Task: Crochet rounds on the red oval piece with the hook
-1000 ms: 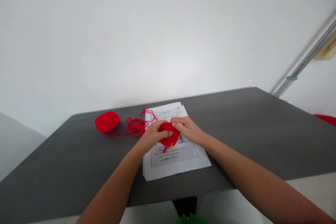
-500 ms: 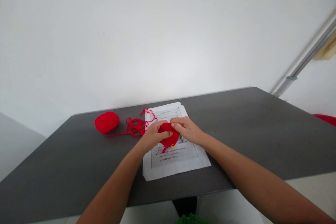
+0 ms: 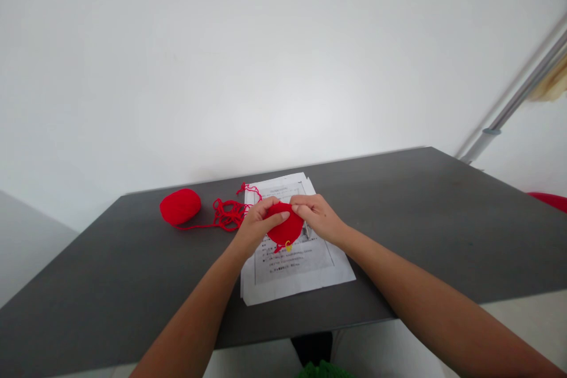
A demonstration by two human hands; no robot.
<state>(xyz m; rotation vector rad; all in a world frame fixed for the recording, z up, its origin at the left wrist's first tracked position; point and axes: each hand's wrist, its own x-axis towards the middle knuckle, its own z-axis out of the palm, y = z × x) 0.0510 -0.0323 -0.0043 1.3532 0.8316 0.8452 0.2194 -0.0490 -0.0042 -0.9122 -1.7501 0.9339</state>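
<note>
A round red crocheted piece (image 3: 286, 229) is held up between both hands above the printed sheets (image 3: 301, 283). My left hand (image 3: 259, 223) grips its left edge, the thumb lying across the front. At the upper right edge, my right hand (image 3: 316, 215) pinches the piece between thumb and fingers. A small yellow marker (image 3: 288, 245) hangs from the lower edge, beside a short red tail (image 3: 279, 248). Loose red yarn (image 3: 229, 215) lies tangled left of my left hand, and a strand runs from it to a red yarn ball (image 3: 180, 207).
The dark grey table (image 3: 425, 224) stands against a white wall (image 3: 283, 71). A metal pole (image 3: 522, 91) leans at the far right, and part of a red object (image 3: 549, 201) shows beyond the table's right edge.
My left thumb has moved up toward the top of the red piece, and more of its front shows. The yellow marker has shifted slightly left and up. Both hands keep their grip.
</note>
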